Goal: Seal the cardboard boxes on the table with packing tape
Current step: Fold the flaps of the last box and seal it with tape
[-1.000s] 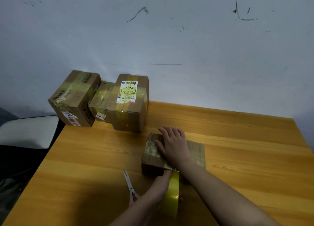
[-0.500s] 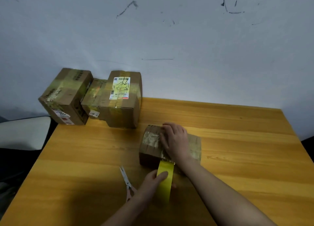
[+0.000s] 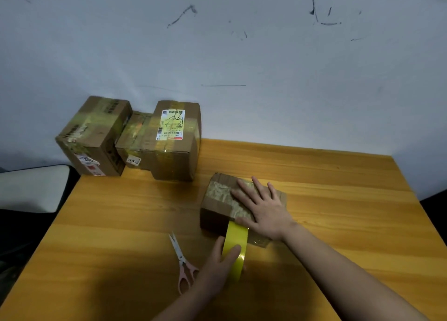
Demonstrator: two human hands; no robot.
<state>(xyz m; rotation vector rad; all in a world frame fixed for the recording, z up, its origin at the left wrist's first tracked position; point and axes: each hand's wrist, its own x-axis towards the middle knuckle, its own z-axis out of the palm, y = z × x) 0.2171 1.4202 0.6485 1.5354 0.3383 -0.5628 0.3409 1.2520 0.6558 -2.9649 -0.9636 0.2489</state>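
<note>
Right hand (image 3: 263, 209) flat on box (image 3: 219, 206), long axis running left-right.

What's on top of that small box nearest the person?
The right hand lies flat on the small box, over crinkled clear tape. The box top beneath the palm is hidden.
</note>
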